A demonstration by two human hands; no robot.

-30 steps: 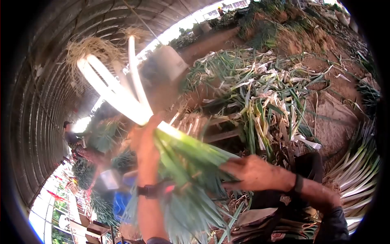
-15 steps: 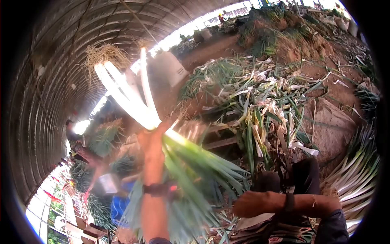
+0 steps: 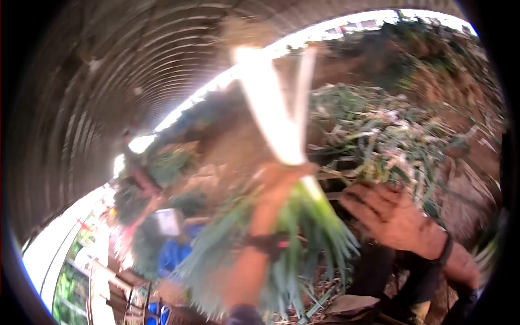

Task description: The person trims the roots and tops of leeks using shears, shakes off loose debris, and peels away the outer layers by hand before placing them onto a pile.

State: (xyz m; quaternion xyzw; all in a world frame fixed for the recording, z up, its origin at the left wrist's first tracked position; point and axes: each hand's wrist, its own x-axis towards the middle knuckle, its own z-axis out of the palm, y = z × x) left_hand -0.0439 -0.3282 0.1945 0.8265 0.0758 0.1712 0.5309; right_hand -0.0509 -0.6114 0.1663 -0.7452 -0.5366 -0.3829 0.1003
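Note:
My left hand [image 3: 279, 181] is closed around a bunch of green onions [image 3: 279, 119], gripping it where the white stalks turn to green leaves. The roots point up and the long leaves hang down past my wrist; motion blurs them. To the right of the bunch, my right hand [image 3: 387, 219] is raised above my lap with its fingers stretched out, holding nothing. A small gap separates its fingertips from the leaves. Behind it lies a heap of stripped onion leaves [image 3: 368, 127].
A brown cloth or sack [image 3: 468, 187] lies at right, near more onion stalks [image 3: 487, 249]. To the left are a white box [image 3: 168, 222], a blue object [image 3: 172, 259] and a wooden frame [image 3: 127, 279]. Another person [image 3: 138, 170] is blurred farther back, beneath a curved roof [image 3: 124, 70].
My right hand has risen from my lap toward the bunch and its fingers have opened out. The bunch in my left hand has shifted right in view, and the camera has turned.

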